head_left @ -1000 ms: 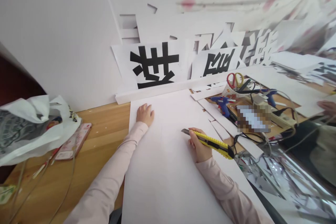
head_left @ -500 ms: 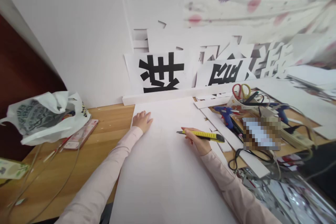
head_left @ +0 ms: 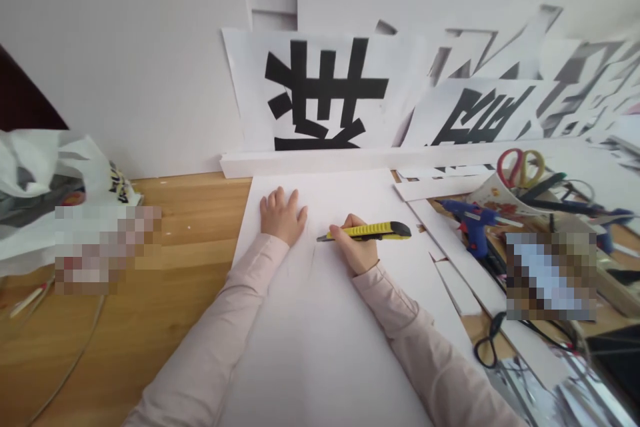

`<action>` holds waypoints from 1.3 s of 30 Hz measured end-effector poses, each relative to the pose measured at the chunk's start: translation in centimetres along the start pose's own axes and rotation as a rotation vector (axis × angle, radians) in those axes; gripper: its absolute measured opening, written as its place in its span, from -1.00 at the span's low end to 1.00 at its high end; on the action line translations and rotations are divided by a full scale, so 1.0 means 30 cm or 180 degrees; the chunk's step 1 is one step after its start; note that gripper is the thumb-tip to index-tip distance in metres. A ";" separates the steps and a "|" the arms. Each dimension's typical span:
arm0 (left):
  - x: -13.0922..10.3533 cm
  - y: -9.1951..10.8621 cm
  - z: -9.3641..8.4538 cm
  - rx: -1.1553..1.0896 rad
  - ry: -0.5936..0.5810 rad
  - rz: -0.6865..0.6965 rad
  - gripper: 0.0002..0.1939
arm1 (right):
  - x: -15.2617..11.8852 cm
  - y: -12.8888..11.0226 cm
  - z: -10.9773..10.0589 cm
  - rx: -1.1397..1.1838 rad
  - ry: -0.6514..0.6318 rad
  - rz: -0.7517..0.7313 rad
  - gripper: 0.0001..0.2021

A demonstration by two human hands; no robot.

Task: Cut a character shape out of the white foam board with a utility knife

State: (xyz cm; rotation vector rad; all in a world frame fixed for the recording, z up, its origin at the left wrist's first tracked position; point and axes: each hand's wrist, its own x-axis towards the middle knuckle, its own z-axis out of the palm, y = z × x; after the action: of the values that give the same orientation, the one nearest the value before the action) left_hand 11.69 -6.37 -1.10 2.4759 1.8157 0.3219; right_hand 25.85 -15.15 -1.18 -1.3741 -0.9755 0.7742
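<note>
A long white board [head_left: 320, 333] lies on the wooden table in front of me. My left hand [head_left: 283, 215] rests flat near its far left edge, fingers spread. In my right hand [head_left: 357, 250] is a yellow and black utility knife [head_left: 377, 231], its blade pointing left and its tail end to the right. The blade tip is just above or touching the board; I cannot tell which. Faint thin lines show on the white surface by the blade, between the two hands.
A white strip [head_left: 310, 163] runs along the wall below a sheet with black characters [head_left: 325, 87]. To the right are a blue glue gun [head_left: 475, 220], scissors [head_left: 520, 167] in a cup and white offcuts [head_left: 457, 287]. A plastic bag [head_left: 30, 233] sits left on the wooden table [head_left: 190, 240].
My view has moved closer to the board and wall. My right hand has brought the knife left, nearer to my left hand, which still lies on the board with its fingers more spread.
</note>
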 end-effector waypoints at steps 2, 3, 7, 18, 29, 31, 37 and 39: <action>0.002 0.003 -0.002 0.0000 -0.0006 0.0001 -0.43 | -0.002 -0.003 -0.004 -0.0055 -0.0001 0.0024 -0.59; 0.003 0.004 -0.003 -0.0001 -0.0010 0.0005 -0.43 | -0.003 -0.005 -0.005 -0.0080 -0.0012 0.0031 -0.59; 0.004 0.007 -0.001 -0.0018 -0.0004 0.0002 -0.43 | -0.003 -0.007 -0.002 -0.0181 -0.0077 0.0026 -0.59; 0.004 -0.001 0.009 -0.0061 -0.0008 0.0000 -0.42 | 0.000 -0.023 0.000 -0.0457 -0.0237 -0.0137 -0.62; 0.004 0.000 0.006 -0.0040 -0.0026 0.0008 -0.42 | 0.002 -0.031 -0.001 -0.0421 -0.0248 -0.0099 -0.62; 0.005 0.001 0.004 -0.0052 -0.0039 -0.0001 -0.42 | 0.000 -0.034 0.001 -0.0419 -0.0210 -0.0086 -0.62; 0.006 0.001 0.002 -0.0071 -0.0061 -0.0009 -0.42 | -0.003 -0.033 0.001 -0.0431 -0.0156 -0.0070 -0.62; 0.005 0.001 0.004 -0.0066 -0.0062 -0.0012 -0.42 | -0.003 -0.033 0.001 -0.0437 -0.0166 -0.0076 -0.62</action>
State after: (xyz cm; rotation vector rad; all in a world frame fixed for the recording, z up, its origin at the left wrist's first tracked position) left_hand 11.78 -6.23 -1.20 2.4529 1.8002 0.3136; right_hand 25.69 -15.29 -0.21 -1.4636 -1.1007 0.7393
